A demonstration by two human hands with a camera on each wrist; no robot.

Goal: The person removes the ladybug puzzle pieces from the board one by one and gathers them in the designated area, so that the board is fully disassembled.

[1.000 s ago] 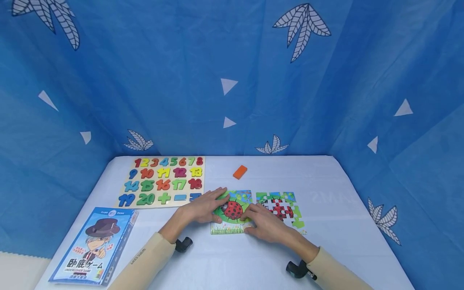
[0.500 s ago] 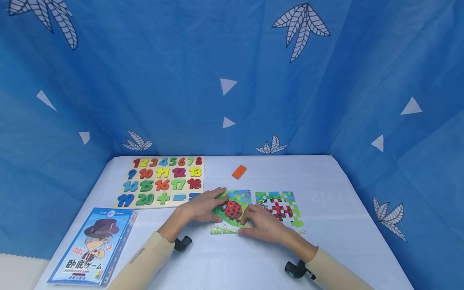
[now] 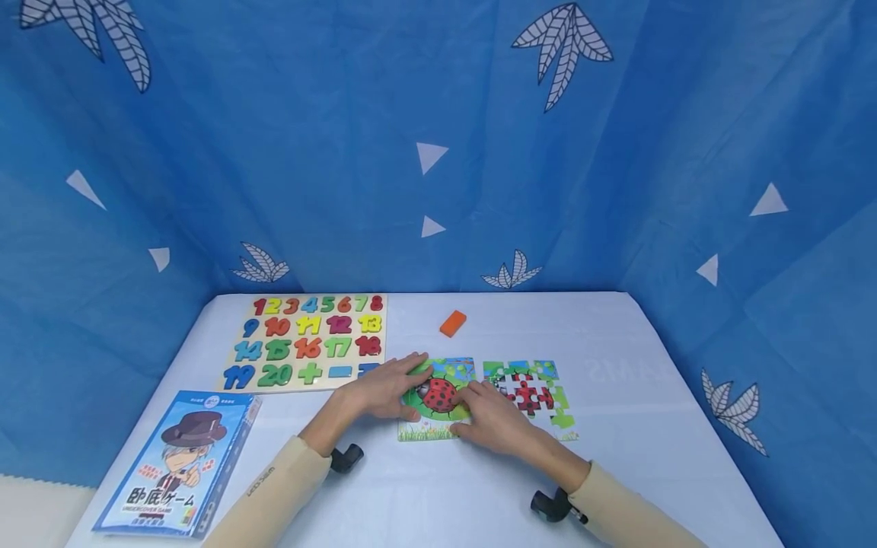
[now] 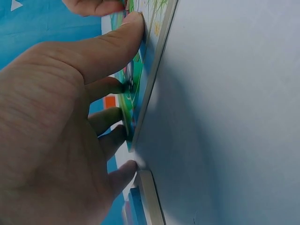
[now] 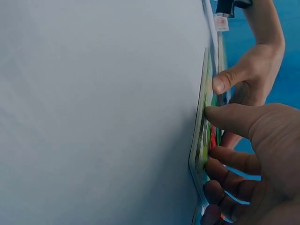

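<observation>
A square ladybug picture [image 3: 438, 394] lies flat on its thin board at the table's middle. My left hand [image 3: 387, 387] rests along its left side, fingers spread and nearly straight, with the thumb at the lower left. On its right side my right hand [image 3: 495, 415] touches the picture with bent but loose fingers, the thumb near the bottom edge. Both hands touch the board's rim in the left wrist view, where the board edge [image 4: 161, 42] shows. Beside it on the right, partly behind the right hand, lies a ladybug jigsaw puzzle [image 3: 544, 373] with white gaps among its pieces.
A number board [image 3: 291, 380] with coloured digits lies at the back left. An orange block [image 3: 453, 323] sits behind the picture. At the front left is a blue game box [image 3: 185, 457]. Blue cloth [image 3: 438, 91] hangs behind the white table [image 3: 651, 457].
The picture sat slightly askew on its board half a second ago; now it lies lined up. My right fingers have straightened somewhat at its right edge. My left hand has stayed in place.
</observation>
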